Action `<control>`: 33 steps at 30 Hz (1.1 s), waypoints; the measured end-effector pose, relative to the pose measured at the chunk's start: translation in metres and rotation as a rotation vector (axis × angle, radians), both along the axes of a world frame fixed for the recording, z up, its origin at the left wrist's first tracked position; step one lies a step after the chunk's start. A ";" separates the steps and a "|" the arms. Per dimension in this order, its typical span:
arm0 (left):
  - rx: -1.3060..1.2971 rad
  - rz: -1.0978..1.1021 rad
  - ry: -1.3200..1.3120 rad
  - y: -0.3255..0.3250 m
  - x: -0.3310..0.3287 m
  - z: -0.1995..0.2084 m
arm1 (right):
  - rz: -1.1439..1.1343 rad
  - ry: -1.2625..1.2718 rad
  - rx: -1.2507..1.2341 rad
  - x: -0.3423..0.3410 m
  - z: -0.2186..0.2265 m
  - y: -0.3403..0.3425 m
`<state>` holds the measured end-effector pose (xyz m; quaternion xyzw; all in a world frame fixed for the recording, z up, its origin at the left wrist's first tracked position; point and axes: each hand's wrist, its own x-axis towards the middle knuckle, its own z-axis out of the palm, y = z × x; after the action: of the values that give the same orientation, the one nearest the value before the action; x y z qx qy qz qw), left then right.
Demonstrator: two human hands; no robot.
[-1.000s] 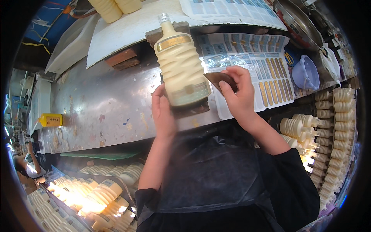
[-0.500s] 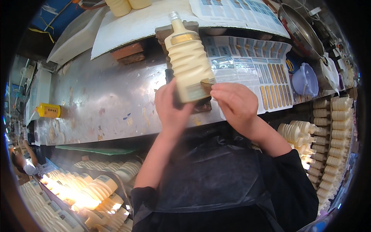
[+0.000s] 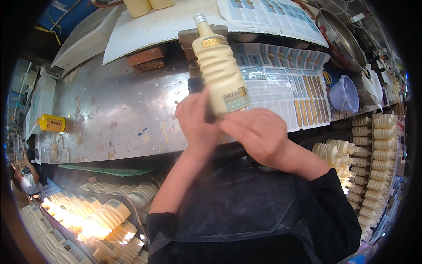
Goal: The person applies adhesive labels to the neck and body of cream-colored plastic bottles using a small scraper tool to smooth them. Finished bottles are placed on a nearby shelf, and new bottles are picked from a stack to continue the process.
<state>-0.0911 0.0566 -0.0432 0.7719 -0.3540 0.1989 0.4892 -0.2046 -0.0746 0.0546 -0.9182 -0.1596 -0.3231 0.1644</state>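
A cream bottle (image 3: pixel 222 70) with wavy ridges and a silvery threaded neck lies slanted, its neck pointing away from me. It carries a gold band near the shoulder and a printed label with a gold emblem near the base. My left hand (image 3: pixel 193 116) grips the bottle's lower left side; its fingertips are partly hidden. My right hand (image 3: pixel 259 132) is closed at the base end, its fingers pressed against the bottle and slightly blurred. Just right of the bottle lies a sheet of stickers (image 3: pixel 279 103) with gold strips and blue-grey labels. A brick-like support (image 3: pixel 188 38) sits under the bottle.
A purple bucket (image 3: pixel 345 94) and a large metal pan (image 3: pixel 340 37) stand at the right. A yellow bottle (image 3: pixel 52 123) rests on the metal table (image 3: pixel 118 101) at left. Bricks (image 3: pixel 147 59) prop a white board (image 3: pixel 176 24). Stacked cream bottles fill both lower sides (image 3: pixel 112 215).
The bottle has turned about its length, bringing its printed label and gold band into view. My right hand has moved down and left to the base; the gold sticker no longer shows at its fingertips.
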 end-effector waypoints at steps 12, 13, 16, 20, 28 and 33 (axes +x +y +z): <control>0.035 -0.013 0.059 0.006 -0.001 0.003 | -0.163 0.022 0.072 0.024 0.003 -0.025; 0.028 -0.005 0.054 0.006 0.000 0.001 | -0.154 0.005 0.008 0.021 0.005 -0.025; 0.019 -0.008 0.047 0.005 0.003 -0.009 | 0.064 -0.026 -0.015 0.017 -0.005 -0.003; 0.005 -0.009 0.052 0.006 0.003 -0.008 | 0.028 -0.024 0.049 0.018 -0.004 -0.003; 0.000 -0.029 0.078 0.009 0.003 -0.013 | -0.152 0.170 0.072 0.014 -0.001 -0.005; -0.006 -0.051 0.165 0.012 0.001 -0.012 | -0.392 0.199 0.243 0.019 0.001 -0.007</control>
<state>-0.0898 0.0683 -0.0557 0.7749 -0.3317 0.1231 0.5238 -0.1858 -0.0811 0.0554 -0.9324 0.0786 -0.2737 0.2227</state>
